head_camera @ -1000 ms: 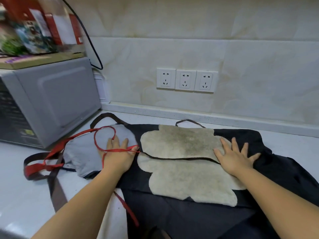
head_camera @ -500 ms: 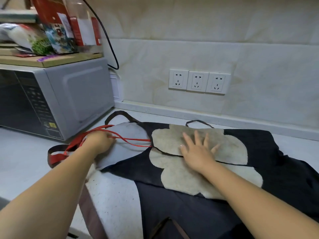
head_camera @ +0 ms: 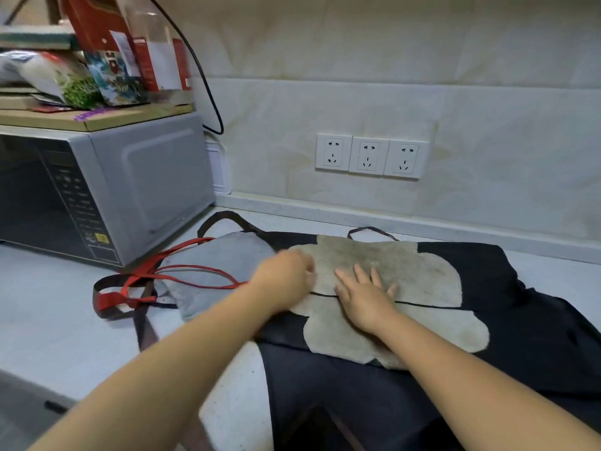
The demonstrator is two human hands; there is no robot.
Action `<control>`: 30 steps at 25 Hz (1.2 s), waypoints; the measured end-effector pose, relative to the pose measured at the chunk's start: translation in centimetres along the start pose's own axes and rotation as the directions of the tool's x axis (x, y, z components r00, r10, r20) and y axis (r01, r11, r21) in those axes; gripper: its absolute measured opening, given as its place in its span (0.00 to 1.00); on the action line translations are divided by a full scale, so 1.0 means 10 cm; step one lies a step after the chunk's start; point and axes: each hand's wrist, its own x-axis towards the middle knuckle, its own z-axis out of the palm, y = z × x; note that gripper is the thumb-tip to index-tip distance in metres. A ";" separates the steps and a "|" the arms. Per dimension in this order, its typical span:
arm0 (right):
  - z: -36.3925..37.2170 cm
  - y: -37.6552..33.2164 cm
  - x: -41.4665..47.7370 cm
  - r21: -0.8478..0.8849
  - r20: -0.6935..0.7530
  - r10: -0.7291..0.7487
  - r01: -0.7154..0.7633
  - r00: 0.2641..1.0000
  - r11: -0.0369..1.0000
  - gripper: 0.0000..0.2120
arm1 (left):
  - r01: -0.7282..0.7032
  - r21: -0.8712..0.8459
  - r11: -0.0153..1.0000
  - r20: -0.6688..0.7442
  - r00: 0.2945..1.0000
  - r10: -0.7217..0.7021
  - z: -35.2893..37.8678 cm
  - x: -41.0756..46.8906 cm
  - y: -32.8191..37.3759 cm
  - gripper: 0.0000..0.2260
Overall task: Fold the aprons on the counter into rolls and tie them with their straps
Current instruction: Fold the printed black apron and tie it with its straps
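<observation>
A dark navy apron (head_camera: 507, 323) lies spread on the white counter (head_camera: 48, 323), with a beige fleecy flower-shaped patch (head_camera: 419, 268) on top. My right hand (head_camera: 366, 296) rests flat on the patch, fingers straight. My left hand (head_camera: 286, 275), blurred and with fingers curled, sits at the patch's left edge. The red strap (head_camera: 188, 274) runs up to it and disappears under its wrist, so it seems to hold the strap. That strap belongs to a grey apron (head_camera: 227, 258) lying partly under the dark one at the left. A brown strap (head_camera: 100, 289) loops beside it.
A grey microwave (head_camera: 130, 190) stands at the left with a board, boxes and bags piled on top. A black cable (head_camera: 208, 92) hangs behind it. Three wall sockets (head_camera: 369, 156) sit on the tiled backsplash. The dark apron hangs over the counter's front edge.
My left hand has moved right from the grey apron to the patch's left edge, drawing the red strap loop after it. My right hand has stayed flat on the patch.
</observation>
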 end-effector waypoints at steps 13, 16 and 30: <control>-0.72 0.36 0.93 -0.154 0.005 -0.020 0.021 1.000 0.988 0.25 | -0.168 -0.036 0.985 -0.326 0.934 0.147 0.95 0.05 0.49 0.24; -0.73 0.27 1.09 -0.128 0.019 0.003 -0.001 1.000 0.992 0.24 | -0.227 -0.078 0.971 -0.450 0.877 0.169 0.94 0.05 0.49 0.15; -0.78 0.35 0.58 -0.346 -0.153 -0.343 0.275 0.927 0.897 0.08 | 0.129 -0.342 0.931 -0.118 0.977 -0.179 0.93 0.23 0.36 0.18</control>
